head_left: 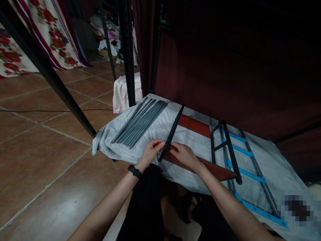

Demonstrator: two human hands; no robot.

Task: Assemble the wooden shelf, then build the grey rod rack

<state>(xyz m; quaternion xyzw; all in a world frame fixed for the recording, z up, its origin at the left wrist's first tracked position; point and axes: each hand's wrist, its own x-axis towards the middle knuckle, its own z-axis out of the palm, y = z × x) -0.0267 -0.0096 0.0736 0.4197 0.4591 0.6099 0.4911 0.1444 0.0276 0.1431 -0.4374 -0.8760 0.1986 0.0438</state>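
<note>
My left hand (152,149) is closed in a pinch at the outer side of a black metal bar (173,129); whatever is between its fingertips is too small to make out. Against the bar's other side, my right hand (184,154) has its fingers curled at the end of a reddish-brown board (218,170), with the exact grip partly hidden. The board runs from this bar to a black metal frame (229,149) with a crosspiece. Behind it lies a second reddish-brown board (194,125), between the bar and that frame.
A grey cloth (200,147) covers the low surface. Several grey rods (140,124) lie side by side at left. At right are dark rails with blue strips (244,149). Black posts (126,50) rise at the left corner, and a dark red curtain (225,83) hangs behind.
</note>
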